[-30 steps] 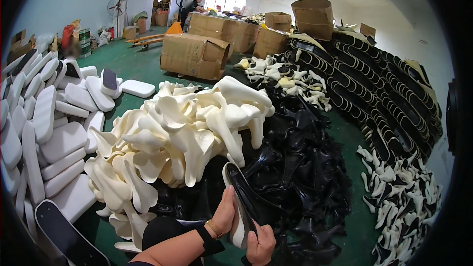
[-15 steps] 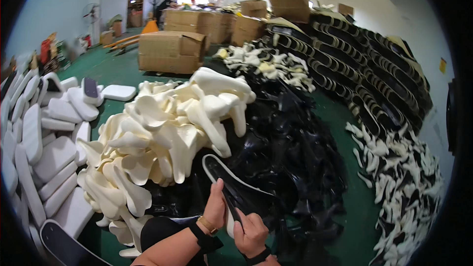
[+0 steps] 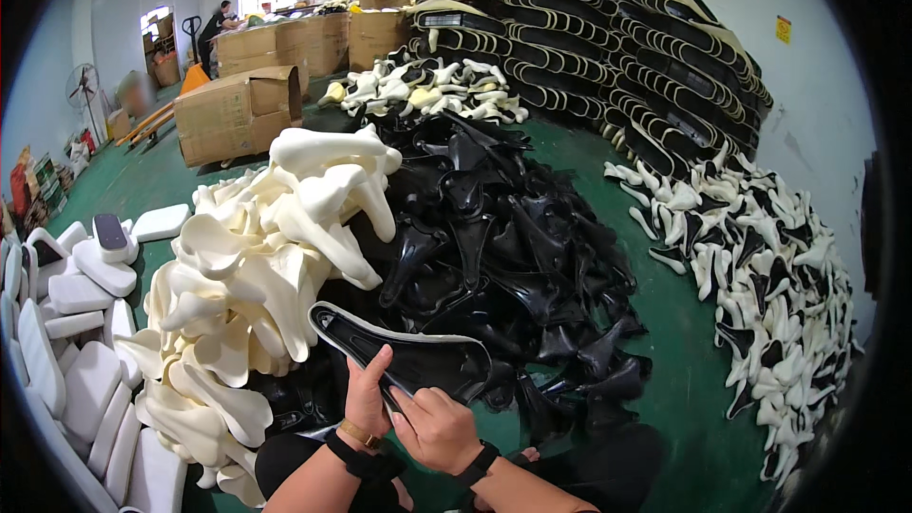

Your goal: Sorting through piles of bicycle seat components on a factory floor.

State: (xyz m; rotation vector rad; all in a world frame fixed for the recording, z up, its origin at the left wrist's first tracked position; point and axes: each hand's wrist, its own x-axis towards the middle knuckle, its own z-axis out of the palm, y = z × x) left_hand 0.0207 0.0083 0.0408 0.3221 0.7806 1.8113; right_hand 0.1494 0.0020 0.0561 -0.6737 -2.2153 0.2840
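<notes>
A bicycle saddle is held in front of me, its black plastic underside up and a white foam edge showing around it. Its narrow nose points to the far left and the wide end lies to the right. My left hand grips its near edge, thumb up. Close beside it, my right hand has its fingers curled on the same edge. Just beyond the saddle lies a heap of glossy black plastic saddle shells. To the left rises a heap of cream foam saddle pads.
White padded slabs are piled at the far left. Padded saddles cover the floor at right, near stacked black, pale-edged pieces. Cardboard boxes stand behind, and a person is at the back.
The saddle has swung from steep to flatter, showing more of its underside. My right hand has shifted up against it beside the left. My view has turned to the right.
</notes>
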